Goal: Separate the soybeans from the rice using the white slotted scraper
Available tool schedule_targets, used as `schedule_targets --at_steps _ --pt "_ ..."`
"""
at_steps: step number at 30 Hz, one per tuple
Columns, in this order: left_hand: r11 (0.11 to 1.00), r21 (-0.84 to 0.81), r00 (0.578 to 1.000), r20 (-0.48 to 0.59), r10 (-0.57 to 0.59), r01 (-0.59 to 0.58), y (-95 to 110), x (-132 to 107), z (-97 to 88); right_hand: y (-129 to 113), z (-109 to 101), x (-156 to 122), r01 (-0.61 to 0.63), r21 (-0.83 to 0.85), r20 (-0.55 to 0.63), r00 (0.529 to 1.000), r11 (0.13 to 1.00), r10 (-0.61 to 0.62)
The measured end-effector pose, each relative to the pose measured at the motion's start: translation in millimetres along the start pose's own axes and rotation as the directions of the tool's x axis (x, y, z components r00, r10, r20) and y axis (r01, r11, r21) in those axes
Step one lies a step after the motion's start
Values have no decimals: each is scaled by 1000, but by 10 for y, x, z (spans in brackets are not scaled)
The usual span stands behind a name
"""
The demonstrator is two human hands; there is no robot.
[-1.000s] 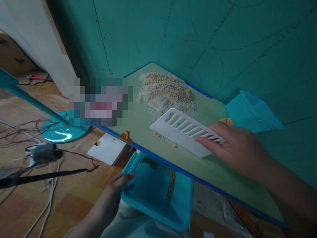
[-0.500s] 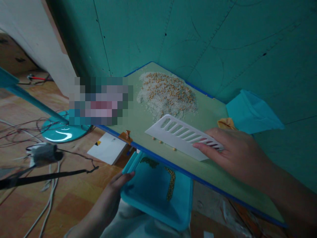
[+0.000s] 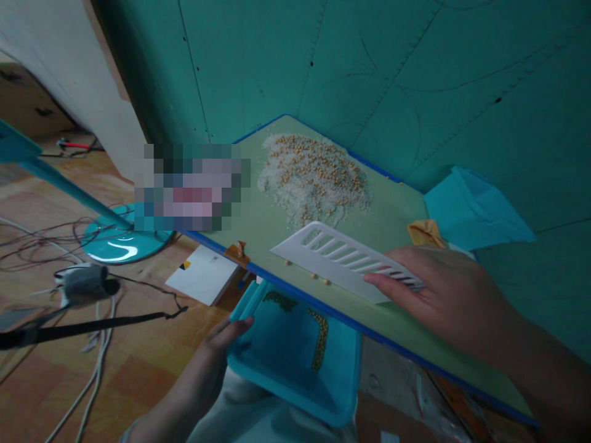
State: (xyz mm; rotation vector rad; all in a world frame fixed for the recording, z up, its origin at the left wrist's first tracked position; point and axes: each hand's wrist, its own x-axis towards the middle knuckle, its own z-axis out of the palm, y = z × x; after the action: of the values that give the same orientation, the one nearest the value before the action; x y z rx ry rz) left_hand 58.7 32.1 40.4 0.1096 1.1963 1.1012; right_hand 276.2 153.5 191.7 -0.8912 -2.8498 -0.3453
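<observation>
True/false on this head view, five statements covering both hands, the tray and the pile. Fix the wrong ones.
1. The right hand grips a white slotted scraper. True.
2. The left hand hangs free. False: it holds the teal tray by its edge.
3. The mixed pile lies on the green board. True.
4. The tray holds nothing. False: two separate patches of grains lie in it.
5. Some loose beans lie outside the pile. True.
</observation>
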Motion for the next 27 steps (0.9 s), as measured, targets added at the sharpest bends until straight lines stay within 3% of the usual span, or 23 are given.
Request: schedule_targets --at_steps 5,21,27 --pt "1000 27 1000 11 -13 12 -53 54 -52 6 22 -33 25 22 -69 997 999 -24" --pt "1000 -5 1000 -31 3 -3 -33 41 -25 3 15 -84 21 10 -36 999 1000 -21" --pt "999 -39 999 32 15 -14 -56 62 -68 -58 -15 -173 47 9 -54 997 999 -47"
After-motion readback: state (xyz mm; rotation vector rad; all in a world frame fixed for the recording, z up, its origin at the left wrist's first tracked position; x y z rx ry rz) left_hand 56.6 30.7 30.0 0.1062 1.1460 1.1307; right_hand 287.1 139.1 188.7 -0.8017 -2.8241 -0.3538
